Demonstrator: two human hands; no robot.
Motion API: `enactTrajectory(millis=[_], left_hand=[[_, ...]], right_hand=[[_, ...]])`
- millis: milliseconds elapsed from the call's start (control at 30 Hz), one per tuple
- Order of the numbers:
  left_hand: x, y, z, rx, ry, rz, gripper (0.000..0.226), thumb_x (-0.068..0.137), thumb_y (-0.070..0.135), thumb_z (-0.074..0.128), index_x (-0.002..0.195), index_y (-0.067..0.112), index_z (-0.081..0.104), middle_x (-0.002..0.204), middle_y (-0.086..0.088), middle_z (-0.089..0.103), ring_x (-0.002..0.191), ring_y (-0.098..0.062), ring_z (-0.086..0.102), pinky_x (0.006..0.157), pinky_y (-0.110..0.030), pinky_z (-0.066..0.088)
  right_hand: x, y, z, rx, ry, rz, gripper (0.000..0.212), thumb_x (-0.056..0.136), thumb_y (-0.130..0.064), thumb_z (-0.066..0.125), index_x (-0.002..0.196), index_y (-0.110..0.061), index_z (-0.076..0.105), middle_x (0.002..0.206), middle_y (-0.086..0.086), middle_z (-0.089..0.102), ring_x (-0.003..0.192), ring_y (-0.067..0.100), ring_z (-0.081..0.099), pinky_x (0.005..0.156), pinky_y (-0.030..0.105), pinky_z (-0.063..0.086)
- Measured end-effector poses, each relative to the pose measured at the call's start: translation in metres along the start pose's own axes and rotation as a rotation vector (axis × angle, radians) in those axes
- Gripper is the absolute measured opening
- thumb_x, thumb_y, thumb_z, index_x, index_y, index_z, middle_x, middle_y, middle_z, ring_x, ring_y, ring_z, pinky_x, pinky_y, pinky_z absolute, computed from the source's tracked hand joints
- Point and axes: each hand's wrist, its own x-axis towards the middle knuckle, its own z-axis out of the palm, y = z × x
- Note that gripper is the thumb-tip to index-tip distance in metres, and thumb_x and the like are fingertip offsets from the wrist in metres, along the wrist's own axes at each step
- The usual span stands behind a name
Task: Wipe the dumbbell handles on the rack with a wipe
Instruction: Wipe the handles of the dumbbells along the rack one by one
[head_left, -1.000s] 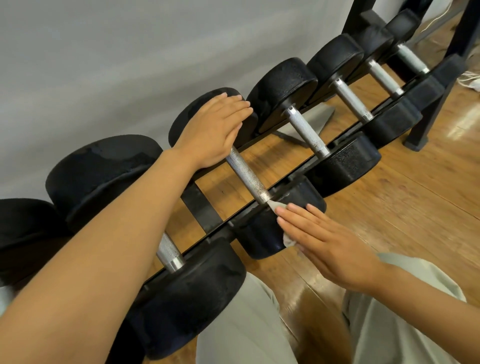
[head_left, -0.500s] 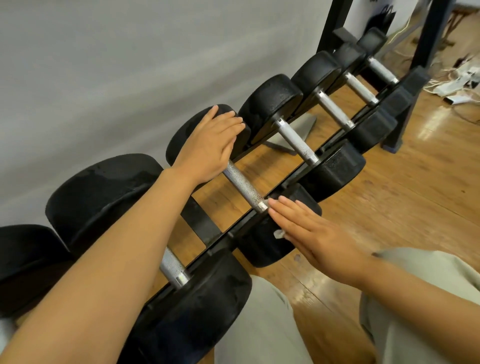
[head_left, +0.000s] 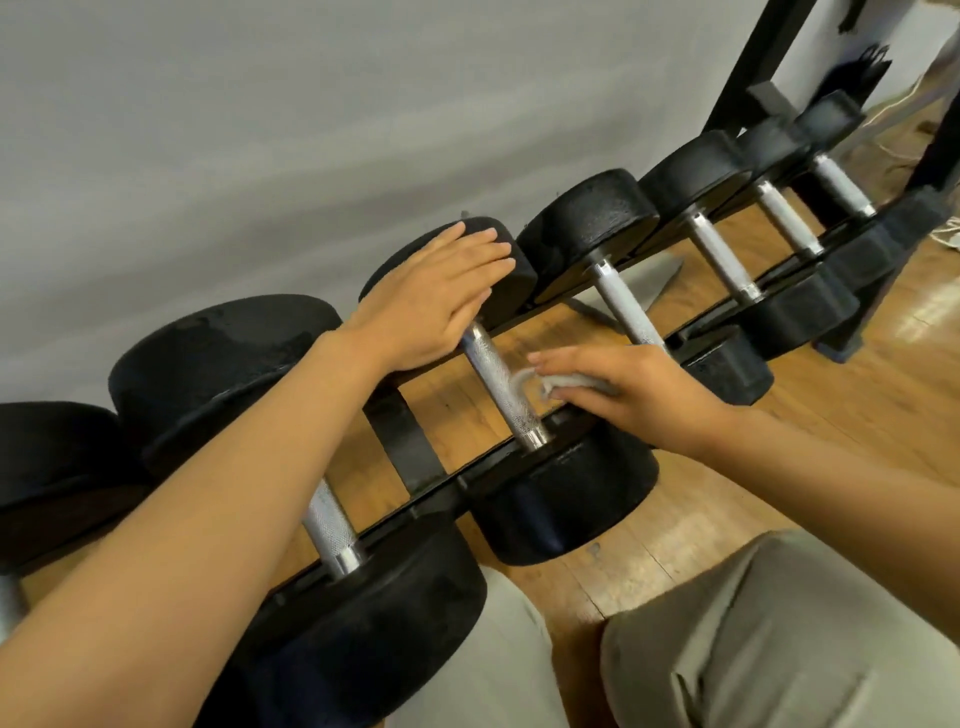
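Note:
Several black dumbbells lie side by side on a low black rack (head_left: 410, 447). My left hand (head_left: 436, 301) rests flat, fingers straight, on the far head of one dumbbell (head_left: 511, 291). That dumbbell's knurled silver handle (head_left: 493, 379) runs toward me to its near head (head_left: 566, 499). My right hand (head_left: 628, 395) holds a grey wipe (head_left: 550, 382) just right of the handle, and the wipe's curled end touches the handle's right side. The neighbouring handle on the right (head_left: 623, 306) is partly hidden behind my right hand.
A bigger dumbbell's handle (head_left: 330, 525) lies to the left, under my left forearm. More dumbbells continue to the far right up to a black upright post (head_left: 753, 57). A grey wall stands behind the rack. Wooden floor lies below, and my knees in light trousers (head_left: 753, 639) are close to the rack.
My right hand has lifted off the near dumbbell head and moved up beside the handle, with the wipe now showing against it. My left hand stays on the far head.

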Motion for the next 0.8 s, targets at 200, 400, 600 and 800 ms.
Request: enactTrajectory(millis=[200,400,600,800], left_hand=[[-0.011,-0.007,-0.012,0.042,0.007,-0.116,0.052,0.105,0.029,0.025,0.152,0.009,0.033,0.16,-0.007,0.027,0.15,-0.017,0.014,0.121,-0.018,-0.003],[-0.022,-0.015,-0.021,0.04,-0.104,-0.125,0.054,0.105,0.031,0.022,0.155,0.01,0.025,0.163,-0.005,0.018,0.149,-0.012,0.006,0.118,-0.013,-0.007],[-0.02,-0.017,-0.021,0.005,-0.118,-0.139,0.056,0.104,0.034,0.022,0.155,0.012,0.026,0.163,-0.003,0.017,0.149,-0.01,0.004,0.119,-0.015,-0.004],[-0.018,-0.015,-0.021,0.01,-0.11,-0.145,0.054,0.105,0.032,0.023,0.154,0.011,0.026,0.163,-0.003,0.017,0.148,-0.007,0.004,0.118,-0.014,-0.005]], right_hand=[[0.059,0.031,0.022,-0.283,-0.176,-0.442,0.035,0.096,-0.024,0.049,0.117,-0.006,0.069,0.129,0.011,0.063,0.124,0.024,0.057,0.099,0.037,0.05],[0.061,0.064,0.028,-0.397,-0.488,-0.576,0.048,0.105,-0.033,0.027,0.144,-0.013,0.046,0.154,0.003,0.037,0.147,0.015,0.022,0.123,0.033,0.008],[0.065,0.069,0.022,-0.442,-0.699,-0.836,0.049,0.094,-0.013,0.036,0.141,-0.013,0.051,0.148,0.003,0.046,0.142,0.016,0.034,0.121,0.037,0.017],[0.093,0.063,0.031,-0.567,-0.471,-0.783,0.045,0.092,-0.008,0.037,0.13,-0.01,0.062,0.132,0.009,0.062,0.126,0.021,0.056,0.115,0.038,0.029]])
